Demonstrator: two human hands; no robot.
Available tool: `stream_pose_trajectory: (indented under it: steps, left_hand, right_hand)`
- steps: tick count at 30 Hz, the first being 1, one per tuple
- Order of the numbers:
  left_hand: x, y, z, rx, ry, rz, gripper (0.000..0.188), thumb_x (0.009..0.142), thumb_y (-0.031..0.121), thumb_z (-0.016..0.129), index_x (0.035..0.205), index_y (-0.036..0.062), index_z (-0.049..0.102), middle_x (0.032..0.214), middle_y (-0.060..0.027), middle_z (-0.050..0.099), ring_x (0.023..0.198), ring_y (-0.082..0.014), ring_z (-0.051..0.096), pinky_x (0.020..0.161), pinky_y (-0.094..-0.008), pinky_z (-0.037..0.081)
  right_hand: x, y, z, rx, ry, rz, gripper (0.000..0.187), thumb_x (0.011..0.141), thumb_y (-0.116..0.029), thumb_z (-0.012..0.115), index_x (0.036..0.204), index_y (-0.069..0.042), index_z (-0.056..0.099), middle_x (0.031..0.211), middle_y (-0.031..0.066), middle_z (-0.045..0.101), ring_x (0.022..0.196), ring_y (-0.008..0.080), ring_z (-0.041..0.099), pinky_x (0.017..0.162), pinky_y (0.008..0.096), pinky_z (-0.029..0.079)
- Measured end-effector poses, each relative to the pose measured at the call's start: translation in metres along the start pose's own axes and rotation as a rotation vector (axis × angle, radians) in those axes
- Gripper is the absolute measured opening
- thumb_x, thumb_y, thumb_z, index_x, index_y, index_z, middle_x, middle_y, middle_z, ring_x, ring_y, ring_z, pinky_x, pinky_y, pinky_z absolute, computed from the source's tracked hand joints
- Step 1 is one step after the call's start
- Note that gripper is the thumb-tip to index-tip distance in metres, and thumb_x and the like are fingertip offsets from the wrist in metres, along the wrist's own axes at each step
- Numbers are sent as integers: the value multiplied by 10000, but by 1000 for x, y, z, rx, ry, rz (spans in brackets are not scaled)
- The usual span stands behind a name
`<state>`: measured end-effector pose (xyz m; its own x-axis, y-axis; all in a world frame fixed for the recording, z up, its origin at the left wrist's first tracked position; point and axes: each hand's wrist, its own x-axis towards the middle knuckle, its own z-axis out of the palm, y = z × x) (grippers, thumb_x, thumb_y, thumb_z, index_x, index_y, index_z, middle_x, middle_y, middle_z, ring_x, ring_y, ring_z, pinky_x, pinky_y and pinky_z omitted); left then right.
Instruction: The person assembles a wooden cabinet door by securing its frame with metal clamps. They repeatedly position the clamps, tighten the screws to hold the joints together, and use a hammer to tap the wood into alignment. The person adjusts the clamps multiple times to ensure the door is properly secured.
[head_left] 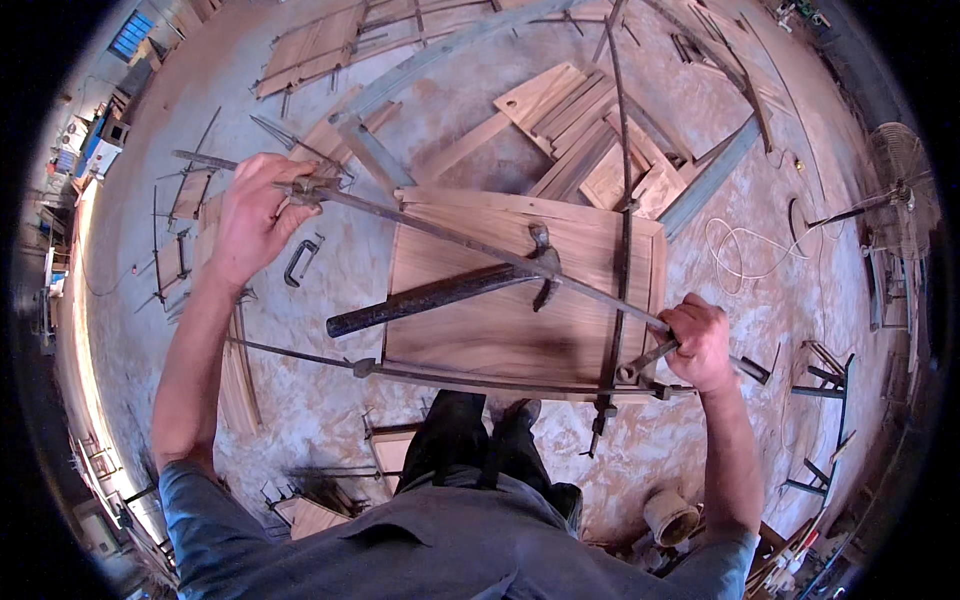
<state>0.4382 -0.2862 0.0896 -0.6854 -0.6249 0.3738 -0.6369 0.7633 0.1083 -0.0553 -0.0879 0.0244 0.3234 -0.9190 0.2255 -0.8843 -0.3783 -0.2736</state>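
C-clamp (291,268) left of the panel (450,342) — boards (585,112) beyond.

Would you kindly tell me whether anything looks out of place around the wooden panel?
Perhaps two things: the hammer appears askew over the wooden panel, its handle jutting past the left edge, and the white cord lies in untidy loops, right of the panel.

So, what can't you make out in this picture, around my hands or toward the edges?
All in the head view:
Part of the long metal bar at the left grip: covered by that grip.
Another stretch of it, inside the right grip: also covered.
Underside of the wooden panel: hidden by its own top face.
Fan blades: blurred and dim near the right rim.
Jumble at upper left: too small to identify.
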Motion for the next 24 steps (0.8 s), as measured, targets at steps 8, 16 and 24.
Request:
stream_pose_trajectory:
  steps: [8, 16, 24]
  left_hand:
    - [-36, -88, 24, -139, 101, -322, 452, 755, 120, 736, 1174, 11, 607, 1233, -128, 612, 1177, -340, 543, 1105, -425, 339]
    - [-9, -78, 27, 75, -485, -126, 422, 753, 37, 670, 1162, -27, 585, 1150, -203, 589, 1100, -396, 553, 988, -453, 435]
    - [-44, -108, 60, 0, -480, -158, 444, 694, -18, 702, 1122, -14, 583, 1047, -216, 604, 1031, -406, 568, 923, -458, 451]
  right_hand:
    - [54, 24, 41, -44, -41, 12, 299, 554, -182, 685, 831, -79, 641, 767, 67, 634, 757, 275, 601, 628, 394, 510]
    - [79, 30, 69, -37, -27, -78, 227, 581, -207, 661, 743, -87, 557, 690, 53, 562, 730, 262, 577, 605, 392, 496]
    - [95, 34, 96, 32, -21, -67, 172, 613, -187, 652, 662, -90, 518, 663, 34, 548, 727, 236, 569, 557, 390, 490]
